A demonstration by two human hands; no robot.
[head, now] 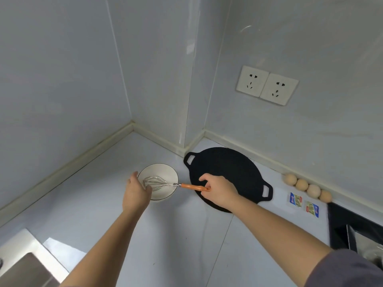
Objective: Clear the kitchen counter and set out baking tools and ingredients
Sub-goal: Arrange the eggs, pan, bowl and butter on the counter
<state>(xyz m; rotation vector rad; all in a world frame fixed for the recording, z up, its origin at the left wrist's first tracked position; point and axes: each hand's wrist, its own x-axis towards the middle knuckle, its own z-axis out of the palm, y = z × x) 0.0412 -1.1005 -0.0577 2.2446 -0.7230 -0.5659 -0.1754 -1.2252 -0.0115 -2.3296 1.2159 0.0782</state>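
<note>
A white bowl (163, 172) sits on the pale counter near the wall corner. A wire whisk (159, 182) with an orange handle lies with its wires inside the bowl. My right hand (219, 191) grips the end of that handle, above a flat black griddle pan (230, 166) with two loop handles. My left hand (135, 191) rests against the bowl's near left rim, fingers curved around it. Several eggs (307, 187) lie in a row along the right wall, and two small printed packets (303, 204) lie in front of them.
A double wall socket (267, 84) is above the pan. A steel sink edge (24, 262) shows at the lower left. A black stovetop (352, 226) starts at the lower right, just past the packets. The counter (186, 235) runs between them.
</note>
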